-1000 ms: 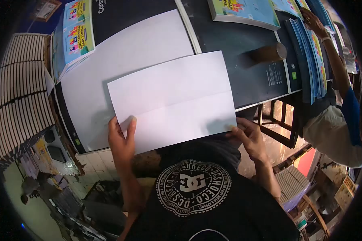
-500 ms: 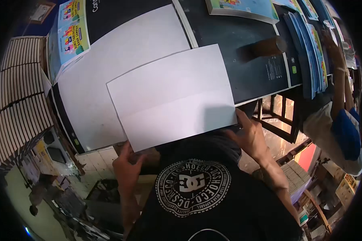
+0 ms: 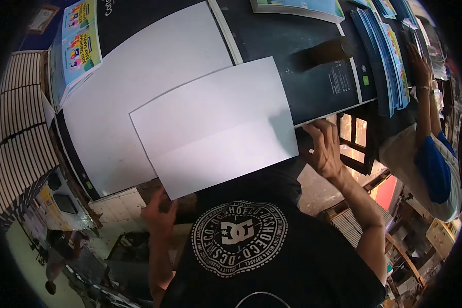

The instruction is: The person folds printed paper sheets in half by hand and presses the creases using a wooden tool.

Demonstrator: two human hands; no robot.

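Observation:
A blank white sheet of paper [image 3: 215,128] lies at an angle over a larger white sheet [image 3: 138,97] on the black tabletop, its near edge jutting past the table toward my shirt. My left hand [image 3: 160,211] is just below the sheet's lower left corner, thumb and forefinger apart; whether a fingertip touches the corner is hard to see. To the right of the sheet, my right hand [image 3: 324,149] is raised off the paper by the table edge, fingers bent and spread. A tiny white spot shows at its fingers, too small to name.
A dark cylinder [image 3: 326,54] lies right of the sheets. Stacks of printed booklets stand at the left [image 3: 79,46], at the back [image 3: 300,9] and at the right [image 3: 382,61]. Another person's arm [image 3: 423,87] reaches in at the far right, beside the booklets.
My right hand has come off the sheet's right edge and risen toward the table edge. My left hand stays near the lower left corner. The whole view has shifted slightly.

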